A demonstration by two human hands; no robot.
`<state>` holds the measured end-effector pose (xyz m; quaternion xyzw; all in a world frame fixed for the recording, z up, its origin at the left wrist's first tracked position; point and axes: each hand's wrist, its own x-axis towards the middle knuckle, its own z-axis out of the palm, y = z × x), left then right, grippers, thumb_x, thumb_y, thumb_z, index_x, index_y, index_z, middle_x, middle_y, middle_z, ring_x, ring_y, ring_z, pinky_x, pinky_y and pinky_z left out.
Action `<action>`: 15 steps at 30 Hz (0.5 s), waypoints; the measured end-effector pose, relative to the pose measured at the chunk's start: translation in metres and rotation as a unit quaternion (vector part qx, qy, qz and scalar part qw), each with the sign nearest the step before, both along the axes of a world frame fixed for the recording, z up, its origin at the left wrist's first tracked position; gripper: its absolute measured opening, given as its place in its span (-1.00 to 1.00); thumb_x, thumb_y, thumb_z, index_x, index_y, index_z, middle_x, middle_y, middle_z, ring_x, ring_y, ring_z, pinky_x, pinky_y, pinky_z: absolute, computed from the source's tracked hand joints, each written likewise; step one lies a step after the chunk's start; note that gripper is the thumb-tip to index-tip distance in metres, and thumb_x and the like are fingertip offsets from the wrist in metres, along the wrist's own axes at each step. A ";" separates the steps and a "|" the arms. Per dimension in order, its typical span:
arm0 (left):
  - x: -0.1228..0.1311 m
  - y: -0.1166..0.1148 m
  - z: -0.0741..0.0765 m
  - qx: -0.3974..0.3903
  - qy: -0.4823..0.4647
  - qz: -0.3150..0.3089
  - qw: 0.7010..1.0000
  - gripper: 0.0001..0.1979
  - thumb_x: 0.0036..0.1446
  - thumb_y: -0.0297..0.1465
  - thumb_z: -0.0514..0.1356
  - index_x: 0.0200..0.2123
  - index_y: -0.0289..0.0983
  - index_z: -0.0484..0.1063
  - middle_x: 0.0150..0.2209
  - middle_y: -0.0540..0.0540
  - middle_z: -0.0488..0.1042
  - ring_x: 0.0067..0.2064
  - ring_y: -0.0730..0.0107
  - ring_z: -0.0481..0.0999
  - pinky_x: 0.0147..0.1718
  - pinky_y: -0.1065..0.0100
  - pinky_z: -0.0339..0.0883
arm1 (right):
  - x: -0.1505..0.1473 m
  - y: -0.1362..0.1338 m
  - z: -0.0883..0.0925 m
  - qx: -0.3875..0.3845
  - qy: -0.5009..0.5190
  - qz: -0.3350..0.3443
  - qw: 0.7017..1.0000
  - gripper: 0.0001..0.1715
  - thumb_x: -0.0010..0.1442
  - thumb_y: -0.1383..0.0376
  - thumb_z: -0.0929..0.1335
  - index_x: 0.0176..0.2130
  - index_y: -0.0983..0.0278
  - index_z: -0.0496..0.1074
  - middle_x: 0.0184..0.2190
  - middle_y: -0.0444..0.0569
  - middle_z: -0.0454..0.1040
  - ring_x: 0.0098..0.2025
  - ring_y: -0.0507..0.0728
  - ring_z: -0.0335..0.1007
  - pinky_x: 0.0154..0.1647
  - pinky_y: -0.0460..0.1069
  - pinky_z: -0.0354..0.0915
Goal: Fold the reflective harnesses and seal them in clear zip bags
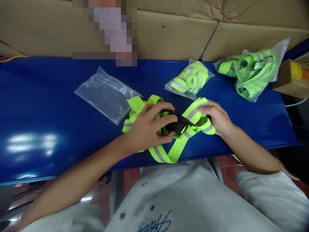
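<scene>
Over the blue table's front part lies a neon yellow-green reflective strap [194, 111] with a grey stripe and black plastic buckle parts [177, 126]. My left hand [151, 127] is curled over the left bundle of the strap, its fingers around the black buckle. Pinched between the thumb and fingers of my right hand [218, 117] is a flat folded length of the same strap. One loop of it hangs toward the table's front edge. An opened-out clear plastic bag [106, 93] lies beyond my left hand. My left palm hides part of the bundle.
A clear bag with a folded reflective strap [190, 79] lies beyond my hands. Several more bagged straps [253, 71] are piled at the right, beside a small cardboard box [292, 79]. Brown cardboard [173, 35] lines the back of the blue table [36, 106].
</scene>
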<state>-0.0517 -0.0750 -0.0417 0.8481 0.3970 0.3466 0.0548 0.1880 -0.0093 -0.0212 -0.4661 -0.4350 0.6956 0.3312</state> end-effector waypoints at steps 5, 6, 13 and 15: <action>-0.002 0.000 0.007 0.025 0.041 0.006 0.999 -0.72 0.19 -0.34 0.25 -0.02 -0.16 0.40 0.09 -0.23 0.51 0.07 0.13 0.57 -0.03 0.15 0.40 | 0.001 0.004 0.003 -0.018 0.004 -0.008 1.000 -0.87 -0.11 0.22 0.43 -0.45 0.18 0.48 -0.67 -0.18 0.42 -0.72 0.11 0.28 -0.78 -0.01 0.20; -0.002 -0.001 0.008 0.032 0.053 0.007 0.998 -0.72 0.19 -0.33 0.24 -0.02 -0.16 0.40 0.09 -0.23 0.50 0.06 0.13 0.57 -0.05 0.14 0.39 | 0.000 0.005 0.003 -0.016 0.003 -0.004 1.000 -0.87 -0.12 0.21 0.43 -0.46 0.18 0.46 -0.68 -0.18 0.41 -0.73 0.11 0.27 -0.78 0.00 0.20; -0.002 -0.002 0.004 0.051 0.074 0.011 0.996 -0.71 0.14 -0.31 0.21 -0.05 -0.17 0.39 0.05 -0.24 0.47 -0.06 0.09 0.56 -0.11 0.10 0.38 | -0.001 0.005 0.003 -0.004 -0.033 0.023 0.999 -0.84 -0.16 0.18 0.39 -0.49 0.18 0.38 -0.71 -0.16 0.36 -0.75 0.12 0.23 -0.79 0.02 0.15; -0.005 0.000 0.002 0.063 0.079 0.013 0.995 -0.71 0.22 -0.27 0.22 -0.01 -0.18 0.38 0.04 -0.25 0.49 -0.04 0.09 0.57 -0.10 0.11 0.39 | -0.001 0.007 0.004 -0.003 -0.021 0.011 1.000 -0.83 -0.16 0.17 0.37 -0.50 0.16 0.33 -0.71 -0.17 0.32 -0.75 0.10 0.19 -0.77 0.01 0.10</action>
